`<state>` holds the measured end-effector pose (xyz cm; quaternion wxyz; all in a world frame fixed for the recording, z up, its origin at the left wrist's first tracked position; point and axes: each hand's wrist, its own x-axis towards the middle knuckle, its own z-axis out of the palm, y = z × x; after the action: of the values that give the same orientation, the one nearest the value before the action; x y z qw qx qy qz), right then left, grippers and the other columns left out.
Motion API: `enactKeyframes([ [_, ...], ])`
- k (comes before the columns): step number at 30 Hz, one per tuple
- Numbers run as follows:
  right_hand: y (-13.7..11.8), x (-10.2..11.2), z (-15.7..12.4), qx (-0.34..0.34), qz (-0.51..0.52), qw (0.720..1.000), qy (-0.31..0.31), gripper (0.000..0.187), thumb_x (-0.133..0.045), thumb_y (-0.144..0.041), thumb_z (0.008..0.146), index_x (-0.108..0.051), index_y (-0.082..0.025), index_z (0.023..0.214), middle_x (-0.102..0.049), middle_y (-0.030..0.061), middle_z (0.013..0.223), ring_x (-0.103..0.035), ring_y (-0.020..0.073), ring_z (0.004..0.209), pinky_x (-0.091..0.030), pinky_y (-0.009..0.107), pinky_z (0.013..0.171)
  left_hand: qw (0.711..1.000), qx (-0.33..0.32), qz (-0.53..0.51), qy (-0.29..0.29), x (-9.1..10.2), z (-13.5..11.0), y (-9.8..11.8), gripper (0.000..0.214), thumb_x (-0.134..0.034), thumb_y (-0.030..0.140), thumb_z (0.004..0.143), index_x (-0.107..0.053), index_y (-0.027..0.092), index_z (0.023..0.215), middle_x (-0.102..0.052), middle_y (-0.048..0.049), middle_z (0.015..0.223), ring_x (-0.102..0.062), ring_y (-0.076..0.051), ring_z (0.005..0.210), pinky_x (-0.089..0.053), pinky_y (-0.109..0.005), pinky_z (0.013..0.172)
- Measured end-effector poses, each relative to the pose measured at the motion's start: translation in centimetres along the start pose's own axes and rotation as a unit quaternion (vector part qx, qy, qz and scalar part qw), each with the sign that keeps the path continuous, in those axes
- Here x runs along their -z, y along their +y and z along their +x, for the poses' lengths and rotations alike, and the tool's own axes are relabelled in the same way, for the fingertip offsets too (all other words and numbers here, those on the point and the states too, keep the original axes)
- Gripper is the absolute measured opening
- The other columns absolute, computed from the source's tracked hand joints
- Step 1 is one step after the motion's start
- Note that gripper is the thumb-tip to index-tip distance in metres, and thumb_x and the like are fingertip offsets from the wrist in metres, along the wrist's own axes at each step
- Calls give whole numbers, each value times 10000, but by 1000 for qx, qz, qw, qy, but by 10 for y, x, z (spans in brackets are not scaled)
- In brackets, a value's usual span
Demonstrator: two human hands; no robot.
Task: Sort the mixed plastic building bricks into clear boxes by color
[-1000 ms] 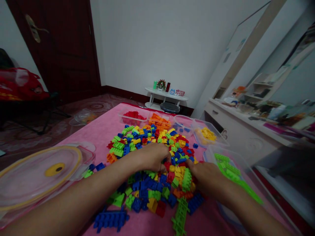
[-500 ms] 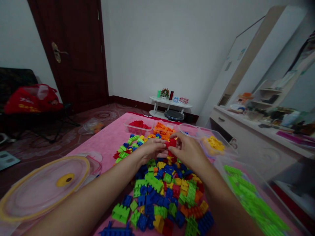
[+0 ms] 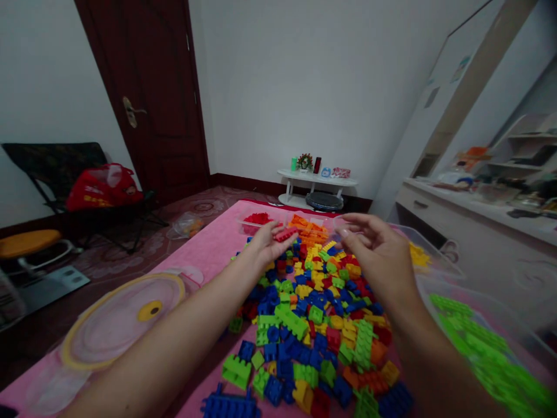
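Left grip (image 3: pixel 265 244) loosely pinching red brick (image 3: pixel 285 234) above far end of pile (image 3: pixel 290 320); right grip (image 3: pixel 376 247) spread. Slack hold could drop brick into pile.

A single head-worn camera is doing the looking, peering from above and behind the left hand (image 3: pixel 266 245) and right hand (image 3: pixel 382 251), facing forward and steeply enough down to be catching the brick pile (image 3: pixel 315 315) close up below them! Beyond the hands, its wide view is reaching the far wall (image 3: pixel 313 81), taking in a door (image 3: pixel 150 87) off to their left and a drawer cabinet (image 3: pixel 439 216) to their right.
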<state>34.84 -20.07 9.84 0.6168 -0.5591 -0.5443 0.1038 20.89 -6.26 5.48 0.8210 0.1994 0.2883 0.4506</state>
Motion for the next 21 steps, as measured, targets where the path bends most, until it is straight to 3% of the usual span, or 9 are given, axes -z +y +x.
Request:
enactKeyframes([
  [3,-4,3,0,16,1,1000,6,278,-645,-326,749,-620,-185,987,-655,63,907,-632,143,709,-539,249,584,989,-89,60,98,-9,28,38,107,-462,238,863,-458,185,956,-531,-58,931,-624,-170,794,-545,-321,691],
  [5,-5,6,0,28,-16,999,6,273,-634,-331,760,-622,-193,996,-661,61,907,-631,142,692,-536,252,580,976,-102,112,154,-14,43,58,218,-509,350,838,-464,182,969,-524,-79,971,-621,-198,823,-529,-332,696],
  [7,-5,11,1,33,-43,998,8,266,-624,-335,767,-631,-194,992,-668,56,867,-629,141,659,-531,258,573,962,-114,184,164,-17,51,67,321,-554,422,797,-483,169,981,-535,-110,1000,-608,-236,876,-514,-356,717],
  [10,-3,20,3,25,-93,995,-14,225,-622,-327,760,-660,-185,931,-673,47,781,-619,143,610,-519,264,550,921,-186,322,117,-17,46,56,339,-637,380,735,-550,163,981,-566,-125,1054,-563,-256,984,-477,-370,795],
  [12,0,26,5,24,-118,992,-39,190,-621,-320,752,-680,-181,866,-675,45,746,-612,146,598,-510,265,538,893,-215,394,33,-15,29,34,304,-670,309,708,-608,169,971,-599,-103,1055,-557,-231,1000,-456,-344,826],
  [13,1,28,6,25,-124,991,-45,180,-621,-321,748,-684,-179,838,-675,44,729,-610,148,592,-508,266,535,873,-208,439,-50,-15,15,22,300,-666,291,712,-627,170,984,-619,-95,1035,-571,-215,975,-455,-330,819],
  [15,2,31,7,25,-122,991,-39,178,-619,-328,742,-684,-173,799,-672,41,698,-611,150,587,-510,270,535,799,-179,524,-235,-15,-19,-2,294,-634,332,750,-653,159,988,-650,-92,985,-597,-197,922,-464,-315,795],
  [18,1,32,8,22,-104,994,-23,183,-624,-332,732,-677,-163,779,-661,31,658,-616,148,569,-516,268,533,629,-137,625,-441,-18,-79,-30,294,-645,359,752,-683,183,985,-672,-76,960,-618,-195,875,-470,-332,811],
  [21,-2,31,7,19,-92,995,-27,183,-627,-325,728,-674,-156,779,-662,31,654,-624,148,568,-521,264,537,489,-234,675,-501,-17,-125,-54,551,-733,381,664,-603,248,1182,-467,-91,1358,-456,-280,1215,-389,-387,973],
])
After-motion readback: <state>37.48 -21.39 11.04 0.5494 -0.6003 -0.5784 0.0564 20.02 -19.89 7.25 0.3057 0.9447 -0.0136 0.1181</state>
